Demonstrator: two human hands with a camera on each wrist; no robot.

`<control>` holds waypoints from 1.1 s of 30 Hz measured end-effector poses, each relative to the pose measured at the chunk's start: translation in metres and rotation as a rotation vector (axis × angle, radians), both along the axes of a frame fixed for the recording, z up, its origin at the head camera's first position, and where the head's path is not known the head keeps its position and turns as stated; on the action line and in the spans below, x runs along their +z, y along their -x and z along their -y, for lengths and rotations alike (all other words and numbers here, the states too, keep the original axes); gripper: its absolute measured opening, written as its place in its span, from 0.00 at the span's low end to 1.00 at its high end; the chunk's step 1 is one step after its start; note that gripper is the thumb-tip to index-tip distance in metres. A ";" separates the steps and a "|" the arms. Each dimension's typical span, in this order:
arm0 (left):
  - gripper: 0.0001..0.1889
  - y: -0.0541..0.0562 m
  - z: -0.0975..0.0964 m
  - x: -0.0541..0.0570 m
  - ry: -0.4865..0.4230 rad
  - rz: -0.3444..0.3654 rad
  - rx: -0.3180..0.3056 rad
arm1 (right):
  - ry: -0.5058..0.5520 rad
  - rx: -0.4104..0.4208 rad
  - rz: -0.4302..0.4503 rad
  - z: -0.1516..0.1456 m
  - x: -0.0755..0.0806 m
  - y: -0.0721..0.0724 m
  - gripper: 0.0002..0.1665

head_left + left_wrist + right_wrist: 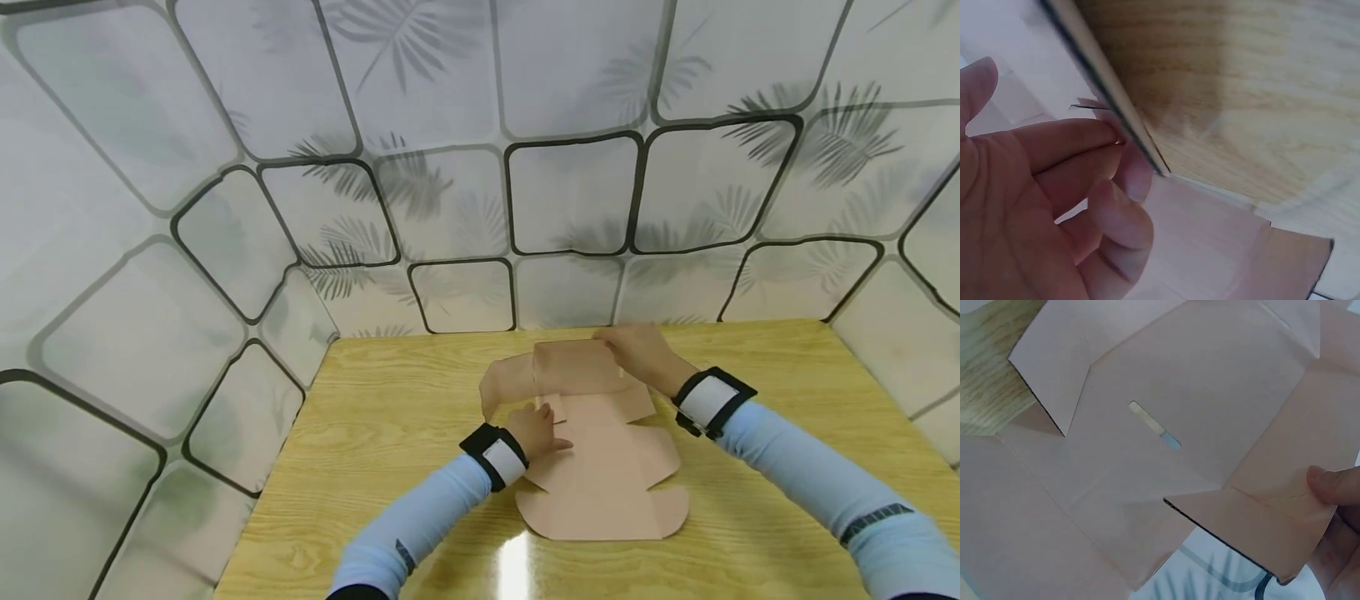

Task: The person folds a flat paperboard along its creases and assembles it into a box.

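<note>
A flat, pinkish-brown cardboard box blank with rounded flaps lies partly folded on the yellow wood-grain table. The right hand pinches its raised far panel, thumb on the near face. The left hand touches a left side flap; whether its fingers clamp it, I cannot quite tell.
</note>
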State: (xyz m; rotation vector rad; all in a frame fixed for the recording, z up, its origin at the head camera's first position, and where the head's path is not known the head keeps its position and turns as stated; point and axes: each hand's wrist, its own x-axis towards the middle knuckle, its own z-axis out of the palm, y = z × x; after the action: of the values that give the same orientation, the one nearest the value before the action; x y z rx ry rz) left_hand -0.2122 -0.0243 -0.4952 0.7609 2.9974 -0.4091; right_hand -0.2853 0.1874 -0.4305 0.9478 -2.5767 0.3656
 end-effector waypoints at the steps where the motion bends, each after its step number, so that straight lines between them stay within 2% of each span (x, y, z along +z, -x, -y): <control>1: 0.34 0.001 -0.001 -0.001 0.010 -0.009 0.009 | 0.002 0.000 -0.009 -0.001 -0.001 -0.003 0.12; 7: 0.34 0.006 -0.005 -0.003 0.038 -0.027 0.020 | 0.004 0.008 -0.037 -0.005 -0.001 -0.021 0.14; 10: 0.32 0.012 -0.004 -0.005 0.011 0.005 -0.015 | 0.005 0.027 -0.069 -0.006 -0.001 -0.023 0.16; 13: 0.28 0.019 0.000 -0.012 -0.004 0.020 -0.087 | 0.007 0.019 -0.102 -0.005 -0.003 -0.019 0.16; 15: 0.25 0.024 0.003 -0.018 0.014 -0.002 -0.154 | 0.012 0.005 -0.110 -0.005 -0.005 -0.015 0.14; 17: 0.19 0.027 0.004 -0.023 0.009 -0.055 -0.195 | 0.015 -0.004 -0.119 -0.005 -0.007 -0.012 0.12; 19: 0.13 0.028 0.003 -0.029 -0.015 -0.127 -0.203 | 0.016 -0.001 -0.128 -0.006 -0.010 -0.010 0.12; 21: 0.07 0.031 0.000 -0.039 -0.058 -0.166 -0.169 | 0.020 0.008 -0.140 -0.006 -0.011 -0.009 0.12; 22: 0.06 0.034 -0.003 -0.046 -0.066 -0.188 -0.159 | 0.026 0.011 -0.148 -0.007 -0.012 -0.007 0.13; 23: 0.04 0.045 -0.003 -0.066 -0.094 -0.220 -0.162 | 0.030 0.013 -0.158 -0.007 -0.013 -0.006 0.13; 25: 0.03 0.071 -0.006 -0.111 -0.107 -0.225 -0.167 | 0.040 0.012 -0.175 -0.007 -0.013 -0.002 0.14; 27: 0.06 0.102 -0.006 -0.159 -0.097 -0.243 -0.198 | 0.053 0.004 -0.185 -0.006 -0.013 0.002 0.15; 29: 0.12 0.132 -0.004 -0.206 -0.105 -0.218 -0.205 | 0.060 -0.002 -0.198 -0.005 -0.014 0.005 0.15; 30: 0.12 0.137 -0.004 -0.214 -0.091 -0.201 -0.201 | 0.064 -0.002 -0.197 -0.005 -0.014 0.006 0.16; 31: 0.13 0.130 -0.004 -0.200 -0.069 -0.186 -0.195 | 0.068 0.005 -0.195 -0.005 -0.014 0.006 0.16; 33: 0.14 0.125 -0.004 -0.189 -0.022 -0.123 -0.174 | 0.064 0.019 -0.185 -0.004 -0.015 0.004 0.17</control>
State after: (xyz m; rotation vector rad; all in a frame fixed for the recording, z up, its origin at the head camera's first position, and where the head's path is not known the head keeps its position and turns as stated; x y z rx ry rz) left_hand -0.3368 -0.0198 -0.6841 1.0402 3.0637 -0.4449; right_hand -0.2892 0.1912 -0.4456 0.9375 -2.3767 0.3462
